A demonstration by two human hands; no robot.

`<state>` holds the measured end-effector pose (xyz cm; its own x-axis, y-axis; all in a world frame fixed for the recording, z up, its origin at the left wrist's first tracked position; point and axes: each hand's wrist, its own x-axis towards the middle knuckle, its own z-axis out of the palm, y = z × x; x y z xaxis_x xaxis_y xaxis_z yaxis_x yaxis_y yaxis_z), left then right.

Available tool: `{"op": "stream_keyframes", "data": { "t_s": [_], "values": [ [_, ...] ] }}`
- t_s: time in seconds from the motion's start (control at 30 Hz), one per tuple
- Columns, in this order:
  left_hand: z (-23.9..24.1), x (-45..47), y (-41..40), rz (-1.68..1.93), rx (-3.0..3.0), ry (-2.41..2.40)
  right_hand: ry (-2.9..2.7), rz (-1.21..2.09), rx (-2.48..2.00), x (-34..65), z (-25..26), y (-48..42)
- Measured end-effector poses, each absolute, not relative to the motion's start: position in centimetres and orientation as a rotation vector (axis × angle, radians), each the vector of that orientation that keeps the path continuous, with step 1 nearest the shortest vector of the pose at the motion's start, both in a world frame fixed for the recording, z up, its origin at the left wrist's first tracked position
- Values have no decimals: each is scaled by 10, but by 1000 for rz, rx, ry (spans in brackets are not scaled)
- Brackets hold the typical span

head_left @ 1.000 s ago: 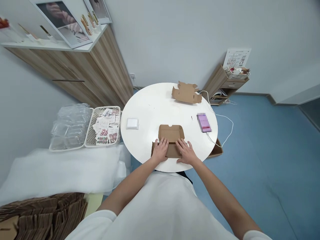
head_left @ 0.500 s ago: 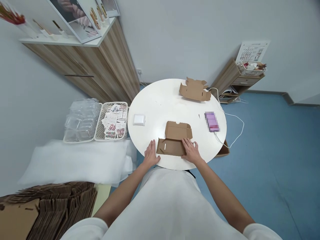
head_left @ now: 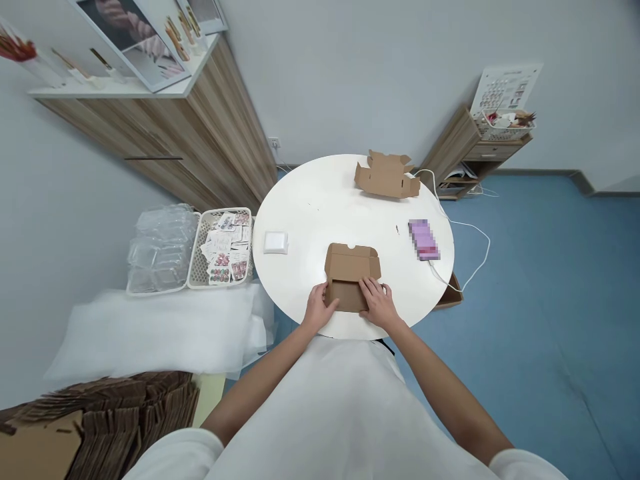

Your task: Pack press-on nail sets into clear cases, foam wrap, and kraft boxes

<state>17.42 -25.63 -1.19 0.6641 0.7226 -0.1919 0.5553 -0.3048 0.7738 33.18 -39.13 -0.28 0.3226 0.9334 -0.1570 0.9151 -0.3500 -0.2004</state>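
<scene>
Head view. One cardboard box [head_left: 353,265], part-folded, lid open away from the body, on the near side of the white table [head_left: 295,200]. Left hand [head_left: 318,308]: grasping box's left end. Right hand [head_left: 379,304]: grasping right end, fingers over the edge. Also on table: cardboard blank [head_left: 386,179], flaps spread, far edge; pixelated purple device [head_left: 424,240] with white cable [head_left: 481,235], right; white packet [head_left: 276,243], left.

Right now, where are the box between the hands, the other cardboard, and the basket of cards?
Box [head_left: 351,271]: head view, on its open lid.
Other cardboard [head_left: 387,179]: head view, middle panel.
Basket of cards [head_left: 199,267]: head view, bare inner wall.
</scene>
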Motion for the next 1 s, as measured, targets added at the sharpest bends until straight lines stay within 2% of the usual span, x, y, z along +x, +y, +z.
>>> {"op": "stream_keyframes", "data": {
  "t_s": [0.17, 0.3, 0.73, 0.9, 1.0],
  "values": [
    [-13, 177, -256, 246, 1973, 1070, -1755, 404, -2489, 330, -2, -390],
    [-17, 176, -240, 78, 1888, 1141, -1794, 427, -2466, 331, -1, -391],
    [-13, 185, -222, -326, 2301, 1020, -1985, 461, -2425, 335, 7, -392],
    [-12, 190, -228, -323, 2371, 1052, -1955, 416, -2471, 328, 5, -393],
    [-8, 180, -229, -189, 2288, 1004, -1934, 415, -2484, 328, 4, -394]
  ]
}}
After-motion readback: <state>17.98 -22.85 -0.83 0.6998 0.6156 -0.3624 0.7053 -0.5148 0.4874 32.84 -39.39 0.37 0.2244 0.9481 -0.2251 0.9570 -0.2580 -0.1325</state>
